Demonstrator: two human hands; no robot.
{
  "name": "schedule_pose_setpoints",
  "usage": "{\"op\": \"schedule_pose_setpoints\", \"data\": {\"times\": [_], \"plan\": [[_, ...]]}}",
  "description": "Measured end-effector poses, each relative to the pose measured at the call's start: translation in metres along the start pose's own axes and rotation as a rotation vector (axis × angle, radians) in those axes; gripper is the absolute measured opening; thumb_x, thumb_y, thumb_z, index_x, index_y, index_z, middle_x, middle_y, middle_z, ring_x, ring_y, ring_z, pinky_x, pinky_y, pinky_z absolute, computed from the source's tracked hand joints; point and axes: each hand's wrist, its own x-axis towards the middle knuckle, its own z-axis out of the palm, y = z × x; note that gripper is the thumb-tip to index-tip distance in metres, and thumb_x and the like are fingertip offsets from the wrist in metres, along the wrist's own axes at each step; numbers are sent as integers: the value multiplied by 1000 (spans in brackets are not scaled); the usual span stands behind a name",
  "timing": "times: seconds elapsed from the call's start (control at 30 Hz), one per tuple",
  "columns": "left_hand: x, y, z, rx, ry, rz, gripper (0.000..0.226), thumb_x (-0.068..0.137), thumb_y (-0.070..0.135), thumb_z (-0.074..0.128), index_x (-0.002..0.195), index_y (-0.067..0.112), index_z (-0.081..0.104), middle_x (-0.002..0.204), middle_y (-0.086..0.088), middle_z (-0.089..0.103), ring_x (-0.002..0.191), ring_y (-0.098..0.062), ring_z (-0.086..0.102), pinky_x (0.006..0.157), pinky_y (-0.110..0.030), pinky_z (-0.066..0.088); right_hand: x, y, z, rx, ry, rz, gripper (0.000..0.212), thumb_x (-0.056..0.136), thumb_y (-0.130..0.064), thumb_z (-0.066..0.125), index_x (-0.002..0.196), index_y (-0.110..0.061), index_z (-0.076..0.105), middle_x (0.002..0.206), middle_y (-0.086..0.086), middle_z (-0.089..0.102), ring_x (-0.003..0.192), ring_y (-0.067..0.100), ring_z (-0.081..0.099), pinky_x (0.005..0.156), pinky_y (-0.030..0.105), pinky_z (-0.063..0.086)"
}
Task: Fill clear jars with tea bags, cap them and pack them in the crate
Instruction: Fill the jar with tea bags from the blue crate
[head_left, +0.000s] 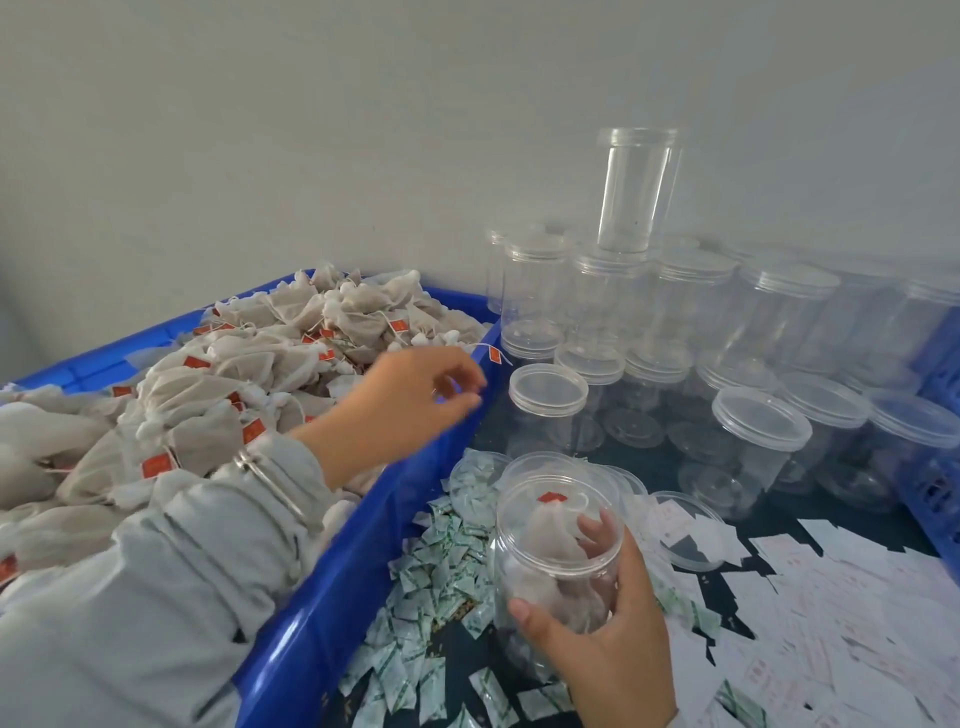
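Blue bin (332, 597): big plastic tub on the left, heaped with tea bags (208, 395), off-white mesh pouches with red tags on strings.
Left hand (410, 400): reaches over the bin's right rim, grey sleeve and a metal bangle (270, 478) at the wrist. Fingers loosely curled, thumb and forefinger tips close together; blurred, cannot tell if they pinch anything.
Right hand (608, 613): wraps round the open jar (558, 556) from the near side, thumb on the front wall, fingertips seen through the plastic on the far side. Firm hold.
Open jar: clear plastic, no lid, tilted slightly toward the bin, held just beside the bin's right wall above the dark tabletop (649, 457). A few tea bags inside, one red tag near the mouth.
Empty jars (758, 441): many clear jars with lids on, standing in rows behind the held jar, some stacked in a second layer by the wall. One tall one (636, 192) stands upside down on top of the stack.
Loose lids (685, 530): a couple of clear lids flat on the table near the held jar.
Sachets (441, 571): small white-and-green packets scattered between bin and jar, more along the bottom edge.
Paper slips (831, 597): white printed slips spread across the right side of the table.
Crate (935, 467): blue slatted plastic, only its edge shows at far right.
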Motion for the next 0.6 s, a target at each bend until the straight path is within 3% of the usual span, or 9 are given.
{"op": "schedule_pose_setpoints", "data": {"times": [0.07,0.17,0.23,0.37,0.47,0.6], "plan": [[8,-27,-13,84,62,-167,20,87,16,61,82,35,58,86,18,62,82,2,58,63,-8,39,0,2,-1,15,4,-1,87,50,5,89,116,-37,51,116,-20,59,102,-10,58,73,5,48],[11,-60,-21,212,-19,-332,14,88,15,59,88,29,60,96,8,64,83,-6,57,69,-17,40,0,4,1,6,-5,-8,88,49,0,90,117,-39,50,113,-25,60,102,-12,57,71,3,46],[9,-69,-15,277,-161,-345,14,88,12,60,96,23,62,105,3,65,87,-9,57,76,-19,41,-1,4,1,8,-15,-14,87,48,-4,91,116,-40,50,113,-30,59,102,-13,56,71,2,46],[5,-70,9,337,-401,-344,38,90,6,52,125,18,57,124,0,60,103,-15,57,81,-22,40,-1,4,2,11,-16,-6,89,45,-9,92,117,-40,50,112,-31,58,101,-11,58,71,3,47],[8,-70,16,418,-389,-361,39,93,6,45,129,18,53,128,-4,58,111,-20,55,84,-25,37,-2,5,2,2,-16,-11,90,43,-15,92,118,-42,49,113,-29,59,103,-10,58,74,4,47],[9,-73,20,481,-369,-437,37,95,10,46,132,14,48,133,-8,54,118,-23,53,96,-32,40,-3,6,2,13,-23,-5,91,46,-6,92,121,-37,50,116,-19,61,103,-8,59,71,5,48]]}}
